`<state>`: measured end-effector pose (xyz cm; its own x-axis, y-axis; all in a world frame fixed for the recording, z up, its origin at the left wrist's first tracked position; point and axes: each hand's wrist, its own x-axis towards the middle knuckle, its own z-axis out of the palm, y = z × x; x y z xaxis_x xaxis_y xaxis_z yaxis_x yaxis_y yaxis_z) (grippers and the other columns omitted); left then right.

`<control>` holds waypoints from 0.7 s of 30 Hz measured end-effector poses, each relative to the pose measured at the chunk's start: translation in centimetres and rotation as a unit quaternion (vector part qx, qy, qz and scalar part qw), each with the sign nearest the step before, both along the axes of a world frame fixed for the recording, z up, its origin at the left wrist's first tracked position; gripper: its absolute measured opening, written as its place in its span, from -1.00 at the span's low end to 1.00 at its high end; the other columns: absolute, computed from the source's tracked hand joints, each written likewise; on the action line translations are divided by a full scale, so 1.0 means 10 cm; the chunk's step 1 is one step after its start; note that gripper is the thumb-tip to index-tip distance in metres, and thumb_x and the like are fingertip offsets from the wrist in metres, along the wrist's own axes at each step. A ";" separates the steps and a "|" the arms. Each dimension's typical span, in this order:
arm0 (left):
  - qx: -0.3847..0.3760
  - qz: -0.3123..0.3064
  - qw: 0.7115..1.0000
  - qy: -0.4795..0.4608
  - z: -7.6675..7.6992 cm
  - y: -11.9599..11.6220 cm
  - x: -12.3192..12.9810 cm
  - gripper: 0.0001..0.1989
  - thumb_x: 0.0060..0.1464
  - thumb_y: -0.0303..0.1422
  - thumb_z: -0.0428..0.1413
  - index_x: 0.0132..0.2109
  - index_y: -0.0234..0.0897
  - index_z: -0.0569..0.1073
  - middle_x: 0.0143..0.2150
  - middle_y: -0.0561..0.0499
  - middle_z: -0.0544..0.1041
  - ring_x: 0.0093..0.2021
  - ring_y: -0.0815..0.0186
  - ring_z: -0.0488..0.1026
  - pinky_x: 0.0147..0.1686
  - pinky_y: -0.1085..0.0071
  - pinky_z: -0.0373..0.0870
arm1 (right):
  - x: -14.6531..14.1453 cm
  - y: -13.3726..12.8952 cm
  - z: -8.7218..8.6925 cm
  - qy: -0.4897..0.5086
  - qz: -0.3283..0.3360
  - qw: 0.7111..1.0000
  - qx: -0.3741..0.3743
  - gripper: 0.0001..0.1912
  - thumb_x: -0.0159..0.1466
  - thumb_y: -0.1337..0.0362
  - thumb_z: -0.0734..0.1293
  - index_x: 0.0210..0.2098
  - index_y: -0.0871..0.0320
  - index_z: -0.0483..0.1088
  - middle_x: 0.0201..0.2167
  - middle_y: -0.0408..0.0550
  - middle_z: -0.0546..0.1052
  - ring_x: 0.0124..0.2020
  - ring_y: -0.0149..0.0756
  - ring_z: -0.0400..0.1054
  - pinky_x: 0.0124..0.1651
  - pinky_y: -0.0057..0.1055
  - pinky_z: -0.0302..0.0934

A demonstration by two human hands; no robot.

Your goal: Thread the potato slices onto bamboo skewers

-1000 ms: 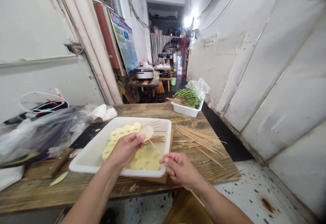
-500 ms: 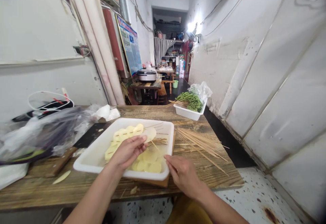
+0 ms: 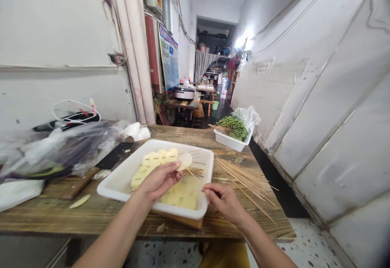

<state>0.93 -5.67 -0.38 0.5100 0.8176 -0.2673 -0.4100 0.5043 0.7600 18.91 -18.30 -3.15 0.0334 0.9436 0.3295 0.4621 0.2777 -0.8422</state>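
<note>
Between the thumb and fingers of my left hand [image 3: 164,180] is a thin, pale potato slice [image 3: 185,161], held over the white tub [image 3: 117,190]. My right hand [image 3: 224,203] pinches the lower end of a wooden skewer [image 3: 193,175], whose other end meets the slice; whether it passes through is hard to see. Inside the tub, skewered slices [image 3: 152,159] lie in rows at the far left. Loose slices [image 3: 183,197] sit in the near right part, and more bare skewers rest behind them.
Loose bamboo skewers [image 3: 243,178] are spread right of the tub. Behind them stands a smaller white basket [image 3: 230,142] of green sprigs [image 3: 234,127]. On the left are a cleaver [image 3: 81,182], a plastic bag [image 3: 70,146] and a stray slice [image 3: 79,201]. A person sits far back.
The view has swung slightly left, so everything sits further right. My hands keep the same grips, and the skewer now shows a longer bare stretch between them.
</note>
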 end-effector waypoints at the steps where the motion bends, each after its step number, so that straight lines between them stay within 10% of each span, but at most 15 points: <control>1: 0.009 0.013 1.000 0.000 -0.01 0.00 0.00 -0.95 -0.15 -0.59 0.21 -0.44 -0.45 0.48 -0.49 -0.01 0.44 -0.52 0.46 0.37 -0.51 0.57 0.37 | 0.00 0.00 0.01 -0.057 -0.019 0.997 0.041 -0.73 0.29 0.24 0.19 -0.29 0.23 0.49 -0.53 -0.07 0.49 -0.55 -0.42 0.32 -0.45 -0.51 0.18; 8: 0.111 0.088 0.989 0.033 -0.12 0.02 0.05 -0.81 -0.24 -0.38 0.30 -0.44 -0.42 0.51 -0.49 0.04 0.44 -0.50 0.49 0.35 -0.51 0.59 0.31 | -0.06 -0.09 -0.02 -0.399 -0.130 0.888 0.188 -0.69 0.33 0.40 0.10 -0.14 0.25 0.45 -0.51 0.02 0.47 -0.50 -0.34 0.31 -0.44 -0.48 0.13; 14: 0.113 0.094 0.989 0.027 -0.10 0.00 0.05 -0.81 -0.24 -0.39 0.30 -0.47 -0.41 0.49 -0.52 0.07 0.43 -0.51 0.49 0.35 -0.49 0.60 0.32 | -0.16 -0.08 0.04 -0.064 -0.043 0.997 0.026 -0.70 0.33 0.24 0.11 -0.30 0.23 0.43 -0.62 -0.12 0.40 -0.61 -0.42 0.25 -0.49 -0.51 0.15; 17: 0.048 0.075 0.996 -0.002 -0.03 0.00 0.02 -0.91 -0.18 -0.52 0.25 -0.45 -0.42 0.47 -0.53 0.04 0.43 -0.53 0.48 0.37 -0.52 0.59 0.33 | -0.17 -0.07 0.09 0.093 0.016 0.991 -0.094 -0.65 0.31 0.12 0.14 -0.32 0.24 0.40 -0.74 -0.29 0.19 -0.75 -0.53 -0.01 -0.65 -0.57 -0.03; 21: -0.021 0.031 0.999 -0.039 0.03 -0.01 -0.01 -0.94 -0.11 -0.60 0.17 -0.45 -0.42 0.45 -0.55 0.01 0.43 -0.56 0.46 0.36 -0.57 0.56 0.34 | -0.10 -0.08 0.11 0.040 0.008 0.999 -0.025 -0.69 0.28 0.14 0.19 -0.38 0.23 0.44 -0.68 -0.21 0.27 -0.63 -0.47 0.14 -0.53 -0.54 0.07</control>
<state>0.84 -5.73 -0.03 0.4790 0.8374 -0.2634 -0.4993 0.5067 0.7028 17.93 -19.13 -2.04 0.0429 0.9593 0.2791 0.3879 0.2415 -0.8895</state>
